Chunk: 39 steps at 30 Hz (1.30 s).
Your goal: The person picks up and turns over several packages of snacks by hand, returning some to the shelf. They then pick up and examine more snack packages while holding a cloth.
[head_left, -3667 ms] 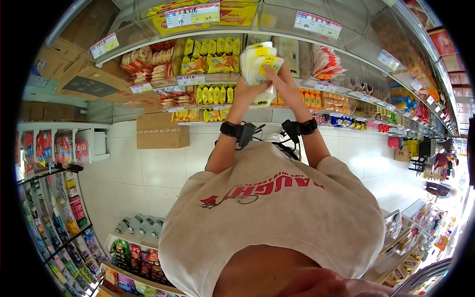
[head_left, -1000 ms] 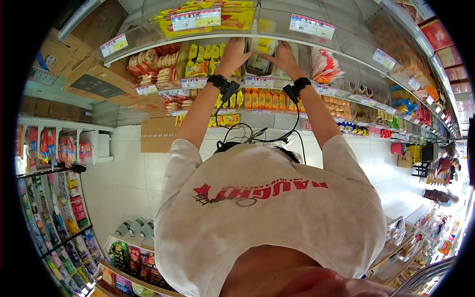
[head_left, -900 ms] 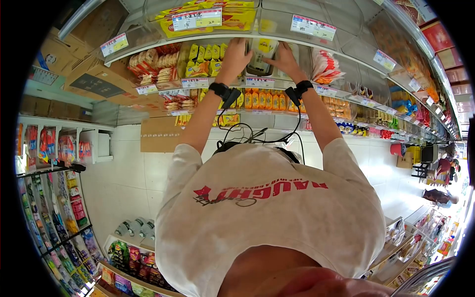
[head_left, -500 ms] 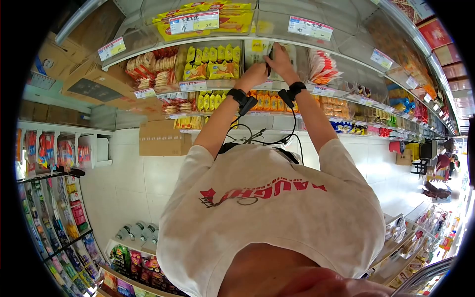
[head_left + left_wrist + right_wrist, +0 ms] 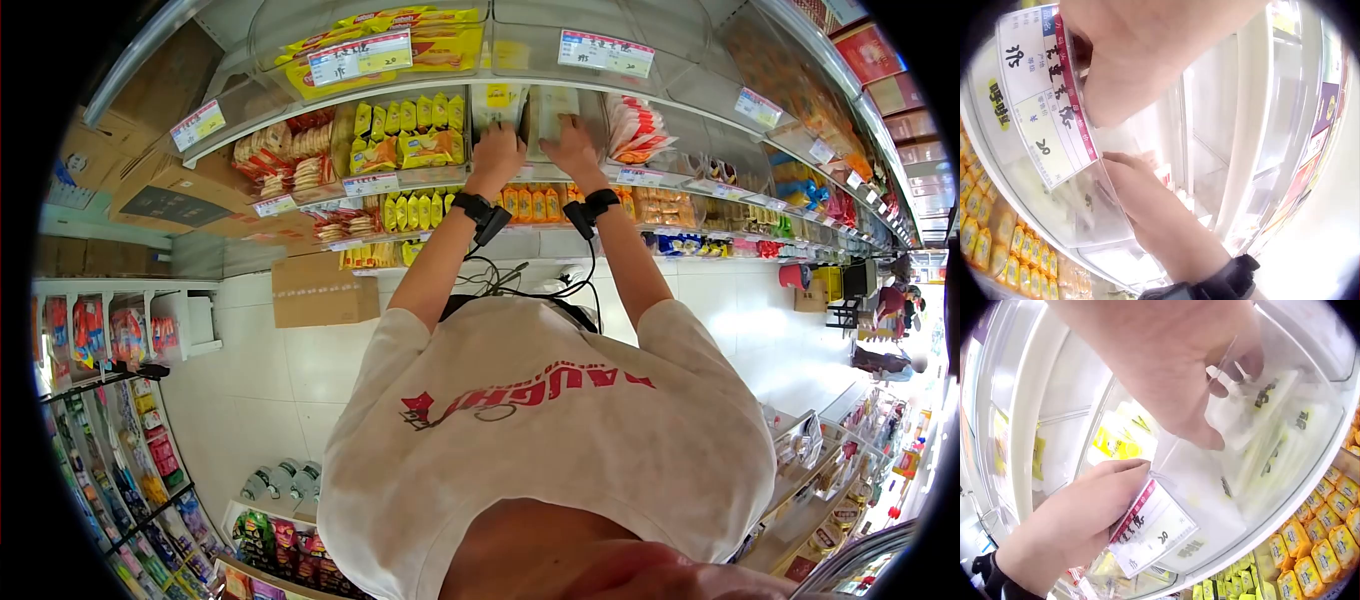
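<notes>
My left hand (image 5: pixel 498 155) reaches into a clear bin of flat white packets (image 5: pixel 497 97) with yellow labels. In the right wrist view the left hand (image 5: pixel 1079 506) lies over the bin's front, close to its price tag (image 5: pixel 1154 531); its fingertips are largely hidden, and I cannot tell what they grip. My right hand (image 5: pixel 572 148) is over the neighbouring bin of white packets (image 5: pixel 552 105). Seen from the right wrist, the right hand (image 5: pixel 1172 375) has its thumb apart from its bent fingers, which overlap the white packets (image 5: pixel 1272 437) beside a thin clear divider.
Yellow snack packs (image 5: pixel 428 145) fill the bin to the left, and red-and-white packs (image 5: pixel 635 130) stand to the right. An upper shelf with price tags (image 5: pixel 605 52) overhangs the hands. Orange packs (image 5: pixel 530 203) line the shelf below. A cardboard box (image 5: pixel 325 290) sits on the floor.
Earliest, both hands held a stack of white packets before the shelf; later they were in the bin, then together between the two bins. Now they are apart, one over each bin.
</notes>
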Each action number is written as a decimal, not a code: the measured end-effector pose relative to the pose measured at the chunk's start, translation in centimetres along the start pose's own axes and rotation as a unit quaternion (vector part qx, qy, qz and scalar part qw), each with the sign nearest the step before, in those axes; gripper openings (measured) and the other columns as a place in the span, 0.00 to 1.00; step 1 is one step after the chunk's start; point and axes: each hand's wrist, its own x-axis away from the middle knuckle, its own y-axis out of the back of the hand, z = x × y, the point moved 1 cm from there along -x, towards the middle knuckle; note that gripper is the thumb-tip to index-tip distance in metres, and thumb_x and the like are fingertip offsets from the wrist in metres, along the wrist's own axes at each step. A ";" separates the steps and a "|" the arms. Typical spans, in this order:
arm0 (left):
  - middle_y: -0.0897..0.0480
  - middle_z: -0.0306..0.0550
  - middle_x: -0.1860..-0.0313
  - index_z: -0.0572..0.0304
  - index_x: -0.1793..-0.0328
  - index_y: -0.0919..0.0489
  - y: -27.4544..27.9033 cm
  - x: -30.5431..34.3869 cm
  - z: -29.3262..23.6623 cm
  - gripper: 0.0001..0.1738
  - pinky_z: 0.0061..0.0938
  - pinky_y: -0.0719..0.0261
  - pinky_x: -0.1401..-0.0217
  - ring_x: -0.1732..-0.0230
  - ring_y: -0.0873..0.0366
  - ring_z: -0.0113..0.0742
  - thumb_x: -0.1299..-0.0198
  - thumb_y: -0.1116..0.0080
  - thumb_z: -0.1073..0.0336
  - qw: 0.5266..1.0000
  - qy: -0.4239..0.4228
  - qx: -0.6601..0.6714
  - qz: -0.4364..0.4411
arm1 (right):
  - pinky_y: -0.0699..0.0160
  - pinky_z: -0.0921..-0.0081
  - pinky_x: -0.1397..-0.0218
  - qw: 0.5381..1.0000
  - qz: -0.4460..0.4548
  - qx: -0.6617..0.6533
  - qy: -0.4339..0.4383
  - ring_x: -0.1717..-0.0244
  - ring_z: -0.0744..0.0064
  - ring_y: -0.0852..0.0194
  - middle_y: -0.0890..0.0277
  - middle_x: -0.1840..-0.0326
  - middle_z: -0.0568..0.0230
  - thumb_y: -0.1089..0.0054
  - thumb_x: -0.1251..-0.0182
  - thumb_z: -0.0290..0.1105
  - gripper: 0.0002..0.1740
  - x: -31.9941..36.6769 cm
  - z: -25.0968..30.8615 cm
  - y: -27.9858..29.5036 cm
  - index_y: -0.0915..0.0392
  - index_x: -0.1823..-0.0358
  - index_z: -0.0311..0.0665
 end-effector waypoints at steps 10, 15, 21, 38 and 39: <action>0.18 0.58 0.66 0.66 0.56 0.22 -0.7 0.1 0.7 0.13 0.47 0.16 0.64 0.65 0.18 0.56 0.32 0.45 0.61 0.999 -0.028 0.006 -0.041 | 0.26 0.50 0.32 0.997 0.040 0.014 -0.059 0.30 0.42 0.32 0.37 0.24 0.49 0.32 0.41 0.48 0.44 0.5 1.4 1.0 0.37 0.25 0.40; 0.19 0.53 0.77 0.61 0.62 0.18 -0.7 0.3 0.7 0.14 0.46 0.19 0.70 0.75 0.20 0.54 0.29 0.48 0.61 0.999 -0.030 0.011 -0.013 | 0.24 0.49 0.35 0.998 0.005 0.002 -0.062 0.33 0.41 0.28 0.33 0.27 0.50 0.37 0.37 0.46 0.40 0.7 1.0 0.7 0.37 0.26 0.40; 0.16 0.55 0.73 0.61 0.61 0.17 -0.5 0.6 0.5 0.13 0.47 0.18 0.67 0.70 0.17 0.55 0.30 0.48 0.62 0.999 -0.037 0.016 -0.033 | 0.25 0.49 0.34 0.998 0.016 0.011 -0.061 0.31 0.41 0.32 0.36 0.27 0.44 0.34 0.41 0.45 0.42 0.9 2.0 1.1 0.38 0.28 0.36; 0.17 0.54 0.76 0.63 0.65 0.18 0.2 1.0 0.0 0.14 0.43 0.15 0.68 0.73 0.16 0.52 0.30 0.47 0.61 0.999 -0.039 -0.010 -0.019 | 0.19 0.47 0.43 0.996 -0.019 0.012 -0.089 0.45 0.36 0.20 0.25 0.40 0.41 0.43 0.38 0.30 0.34 0.7 1.9 1.1 0.39 0.29 0.35; 0.17 0.54 0.76 0.63 0.65 0.18 0.2 1.0 0.0 0.14 0.43 0.15 0.68 0.73 0.16 0.52 0.30 0.47 0.61 0.999 -0.043 -0.009 -0.023 | 0.19 0.47 0.43 0.996 -0.015 0.011 -0.093 0.45 0.36 0.20 0.25 0.39 0.41 0.43 0.38 0.29 0.34 0.8 2.0 1.2 0.39 0.29 0.35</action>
